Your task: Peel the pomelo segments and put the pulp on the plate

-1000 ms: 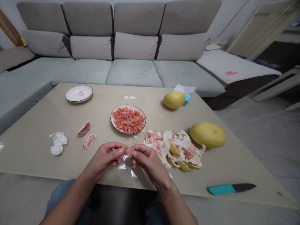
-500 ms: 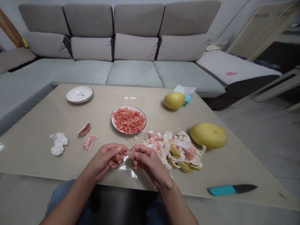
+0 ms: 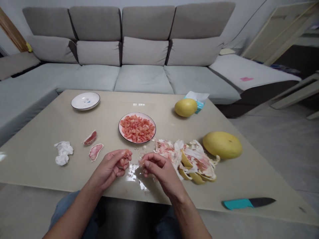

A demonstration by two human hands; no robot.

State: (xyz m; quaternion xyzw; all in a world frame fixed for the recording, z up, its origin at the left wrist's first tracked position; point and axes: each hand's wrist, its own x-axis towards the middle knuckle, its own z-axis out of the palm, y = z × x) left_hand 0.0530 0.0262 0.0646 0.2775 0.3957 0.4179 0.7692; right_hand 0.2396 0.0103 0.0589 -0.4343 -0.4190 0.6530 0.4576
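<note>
My left hand (image 3: 113,167) is closed around pink pomelo flesh (image 3: 124,160), which shows between the thumb and fingers. Across a small gap, my right hand (image 3: 158,169) pinches a small pale scrap (image 3: 142,162), perhaps membrane or pulp. Just beyond both hands sits a white, dark-rimmed plate (image 3: 137,143) heaped with pink pomelo pieces (image 3: 137,127). Two pomelo segments (image 3: 95,152) with whitish skin lie left of my left hand. A pile of peel and membrane (image 3: 189,161) spreads right beside my right hand.
A whole pomelo (image 3: 222,145) stands at the right, and a smaller yellow one (image 3: 185,107) before a tissue pack (image 3: 200,105). A teal-handled knife (image 3: 249,202) lies near the front right edge. Crumpled tissue (image 3: 63,153) and another plate (image 3: 85,101) are on the left.
My hands have moved apart, opening a gap between the pomelo flesh in the left and the scrap in the right. The things on the table stay in place.
</note>
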